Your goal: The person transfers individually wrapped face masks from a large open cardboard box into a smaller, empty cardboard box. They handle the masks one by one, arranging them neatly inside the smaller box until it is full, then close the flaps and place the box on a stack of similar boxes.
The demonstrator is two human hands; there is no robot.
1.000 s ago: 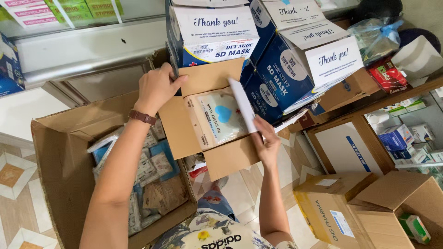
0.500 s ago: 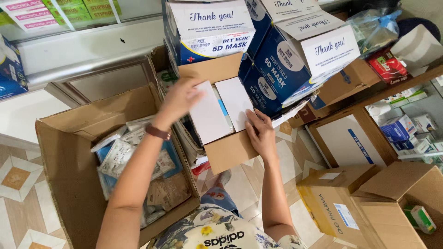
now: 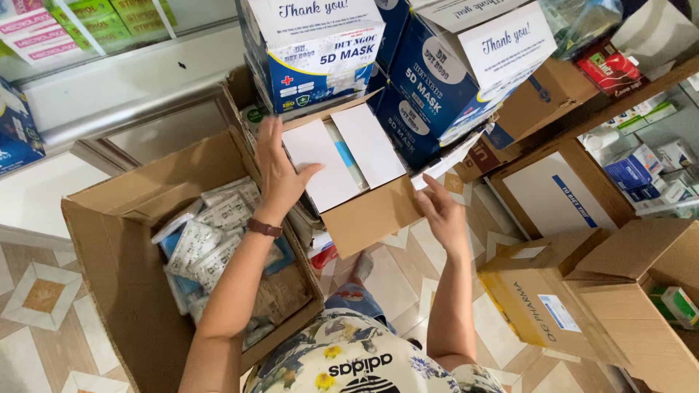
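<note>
Both hands are open: left hand [image 3: 280, 171] flat on the white flaps [image 3: 342, 154], right hand [image 3: 443, 212] beside the small carton [image 3: 375, 215].

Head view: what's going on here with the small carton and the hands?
A person is closing a small brown carton amid stacked blue mask boxes. The left hand presses on one white inner flap; the other white flap lies folded beside it, with a narrow gap between. The right hand is open by the carton's front brown flap, holding nothing. To the left, a big open box holds packets.
</note>
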